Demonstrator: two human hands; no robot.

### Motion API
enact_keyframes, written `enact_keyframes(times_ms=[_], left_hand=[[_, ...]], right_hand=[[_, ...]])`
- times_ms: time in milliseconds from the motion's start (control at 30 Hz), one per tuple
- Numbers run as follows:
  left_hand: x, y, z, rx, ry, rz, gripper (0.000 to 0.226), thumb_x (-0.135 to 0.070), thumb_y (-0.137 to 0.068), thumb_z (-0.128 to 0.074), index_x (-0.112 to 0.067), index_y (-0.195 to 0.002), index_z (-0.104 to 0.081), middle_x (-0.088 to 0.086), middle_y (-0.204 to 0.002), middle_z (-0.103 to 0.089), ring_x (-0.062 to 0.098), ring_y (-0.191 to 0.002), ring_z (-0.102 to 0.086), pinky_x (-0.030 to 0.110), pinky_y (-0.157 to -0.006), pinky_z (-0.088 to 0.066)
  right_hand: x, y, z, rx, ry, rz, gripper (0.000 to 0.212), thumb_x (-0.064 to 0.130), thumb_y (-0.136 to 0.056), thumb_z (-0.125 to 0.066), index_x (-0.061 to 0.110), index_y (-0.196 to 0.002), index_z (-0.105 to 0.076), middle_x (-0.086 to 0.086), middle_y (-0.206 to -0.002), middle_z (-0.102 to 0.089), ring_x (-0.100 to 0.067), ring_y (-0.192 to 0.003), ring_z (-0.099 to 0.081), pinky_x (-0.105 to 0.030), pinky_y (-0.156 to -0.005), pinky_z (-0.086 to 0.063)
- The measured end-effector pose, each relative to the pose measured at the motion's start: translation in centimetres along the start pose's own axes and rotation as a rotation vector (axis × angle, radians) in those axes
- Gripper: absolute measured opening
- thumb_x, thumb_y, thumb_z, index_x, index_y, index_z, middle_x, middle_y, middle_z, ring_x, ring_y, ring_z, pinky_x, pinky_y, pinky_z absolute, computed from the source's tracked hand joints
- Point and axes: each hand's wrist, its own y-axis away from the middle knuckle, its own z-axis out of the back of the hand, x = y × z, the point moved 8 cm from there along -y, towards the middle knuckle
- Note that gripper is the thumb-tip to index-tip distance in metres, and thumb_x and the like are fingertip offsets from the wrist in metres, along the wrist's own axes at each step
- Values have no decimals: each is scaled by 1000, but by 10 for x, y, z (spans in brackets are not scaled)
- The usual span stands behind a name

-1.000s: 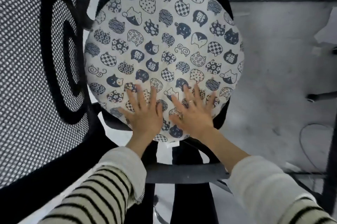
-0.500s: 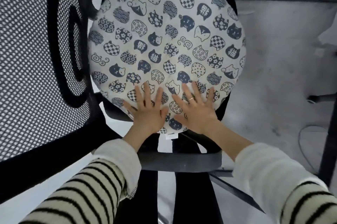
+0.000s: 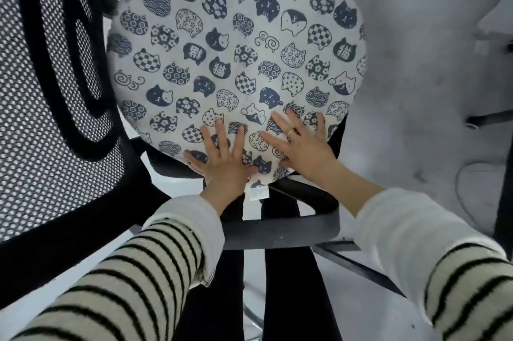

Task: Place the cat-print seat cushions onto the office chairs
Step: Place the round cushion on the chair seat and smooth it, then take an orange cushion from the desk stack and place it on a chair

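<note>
- Your left hand (image 3: 222,166) lies flat on the near edge of the cat-print cushion (image 3: 236,57), just below the middle of the frame; its grip is released, fingers straight and spread, palm pressing down on the fabric.
- Your right hand (image 3: 302,146) lies flat just beside it to the right, also with a released grip, fingers fanned out over the cushion's lower right rim. A ring (image 3: 290,132) shows on one finger.
- The two hands are close together but apart, with a strip of printed fabric between them.
- The round cushion fills the upper middle of the frame and rests on the black seat of the office chair (image 3: 172,168); the seat's dark edge peeks out under the cushion's lower left and lower right rim.
- A small white tag (image 3: 259,193) hangs from the cushion's near edge, between your wrists.
- The chair's mesh backrest (image 3: 41,107), black with white dots showing through, takes up the left side of the frame.
- Both your forearms enter from the bottom in cream sleeves with black stripes (image 3: 133,285).
- A pale grey floor (image 3: 416,91) covers the right side of the frame, with a thin cable (image 3: 460,196) looping at the right.
</note>
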Motion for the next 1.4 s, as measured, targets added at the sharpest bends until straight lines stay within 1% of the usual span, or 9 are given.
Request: enact_keyframes(times_ms=[200, 300, 433, 533, 733, 867, 1067, 1200, 1400], left_hand=[[9, 25, 28, 92, 44, -196, 80, -57, -92, -37, -39, -142, 23, 5, -147, 41, 36, -136, 35, 74, -103, -3], [15, 43, 63, 61, 37, -338, 60, -40, -98, -36, -31, -150, -8, 16, -157, -5, 35, -142, -11, 59, -109, -26], [3, 85, 123, -75, 128, -481, 43, -25, -101, -34, -20, -143, -36, 16, -133, -52, 24, -90, -62, 39, -82, -53], [-11, 117, 160, -203, 154, -588, 40, -24, -99, -38, -18, -138, -44, 10, -119, -59, 14, -67, -56, 20, -58, -49], [-72, 179, 215, -361, 196, -783, 39, -26, -98, -37, -20, -136, -45, 5, -137, -52, 11, -76, -57, 20, -66, -52], [-129, 221, 247, -491, 240, -917, 34, -20, -99, -41, -14, -131, -52, 3, -114, -62, 11, -86, -55, 15, -73, -42], [-225, 271, 270, -642, 297, -1071, 33, -14, -99, -39, -12, -129, -53, 7, -123, -55, 17, -105, -53, 23, -90, -38], [-290, 257, 261, -560, 167, -1037, 43, -17, -99, -37, -10, -141, -38, 14, -146, -35, 23, -136, -32, 30, -112, -25], [-334, 223, 259, -514, -95, -741, 60, -35, -98, -36, -18, -150, -11, 16, -157, -3, 35, -144, -4, 51, -117, -8]], right_hand=[[3, 28, 30, 88, -285, -82, 62, 40, -98, -42, 44, -147, -6, 5, -159, 14, -27, -145, 18, -73, -107, -7], [8, 56, 48, 36, -489, -204, 54, 36, -98, -39, 36, -148, -18, -2, -160, -8, -29, -147, 3, -68, -109, -17], [7, 105, 66, -49, -572, -345, 51, 31, -99, -36, 25, -148, -21, -8, -158, -16, -27, -146, -10, -57, -113, -23], [5, 145, 91, -168, -617, -391, 47, 30, -98, -37, 21, -144, -31, -9, -154, -27, -28, -139, -29, -50, -108, -34], [-19, 242, 146, -572, -925, -476, 44, 25, -99, -40, 19, -143, -36, -5, -148, -37, -27, -128, -45, -40, -99, -44], [-54, 314, 155, -857, -1043, -563, 41, 20, -98, -45, 15, -139, -43, -4, -142, -45, -20, -127, -45, -26, -99, -36], [-126, 422, 93, -1157, -1198, -916, 37, 16, -96, -48, 13, -133, -51, -4, -135, -54, -17, -123, -50, -19, -99, -37], [-170, 477, 19, -1123, -1250, -1243, 42, 19, -97, -47, 10, -138, -44, -9, -139, -50, -23, -129, -46, -31, -103, -38], [-192, 514, -78, -960, -1412, -1547, 53, 22, -95, -46, 1, -143, -33, -17, -148, -35, -30, -138, -31, -41, -113, -28]])
